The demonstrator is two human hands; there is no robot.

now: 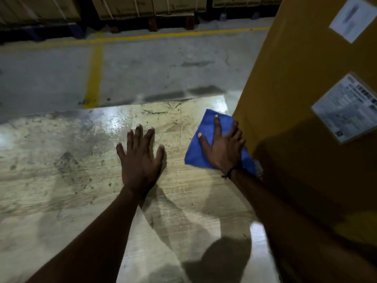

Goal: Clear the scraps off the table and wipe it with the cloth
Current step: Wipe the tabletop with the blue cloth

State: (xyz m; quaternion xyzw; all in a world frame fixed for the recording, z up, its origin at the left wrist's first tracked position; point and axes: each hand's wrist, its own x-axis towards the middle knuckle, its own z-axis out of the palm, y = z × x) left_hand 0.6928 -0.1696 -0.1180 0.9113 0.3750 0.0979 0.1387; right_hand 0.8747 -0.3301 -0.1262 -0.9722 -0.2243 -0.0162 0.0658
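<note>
A blue cloth (199, 149) lies flat near the far right corner of the worn, stained table (67, 160). My right hand (223, 147) presses on the cloth with fingers spread and straight, close against a big cardboard box. Flat on the bare tabletop, left of the cloth, rests my left hand (140, 160), fingers spread. I see no loose scraps on the visible tabletop, only dark stains and scratches.
A tall brown cardboard box (306, 119) with two paper labels stands on the table's right side, touching the cloth. Beyond the table's far edge is a concrete floor with yellow lines (94, 74) and pallets with crates (146, 9) at the back.
</note>
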